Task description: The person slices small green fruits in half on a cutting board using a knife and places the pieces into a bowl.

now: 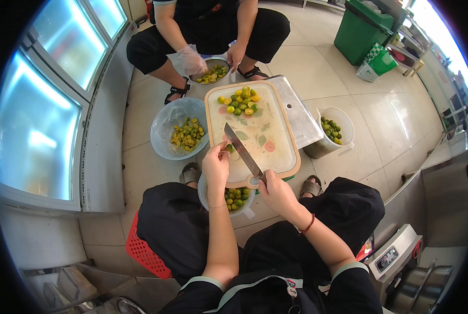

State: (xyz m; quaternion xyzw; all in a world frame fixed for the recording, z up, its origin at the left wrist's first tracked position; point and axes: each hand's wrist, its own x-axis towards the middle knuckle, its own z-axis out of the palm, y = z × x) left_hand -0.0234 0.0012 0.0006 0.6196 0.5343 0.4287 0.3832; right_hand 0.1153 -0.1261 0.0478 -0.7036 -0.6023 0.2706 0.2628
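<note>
My left hand (217,161) pinches a small green citrus fruit (229,148) against the cutting board (273,117), which is printed with a faded vegetable pattern. In my right hand (275,192) is a knife (242,151) with a long rectangular blade, slanting up and left beside that fruit. Whether the blade touches the fruit, I cannot tell. A pile of small green and yellow citrus fruits (239,103), some cut open, lies at the board's far end. Under its near edge stands a tub of whole citrus fruits (237,199), partly hidden by the board and my left forearm.
Left of the board, a plastic-lined tub (161,129) holds cut fruit. A pitcher (347,125) of whole fruit stands right, beside a metal stand (296,106). Opposite, a co-worker's gloved hand (192,61) reaches into a metal strainer (210,80) of cut fruit. Glass-door refrigerators (37,137) line the left.
</note>
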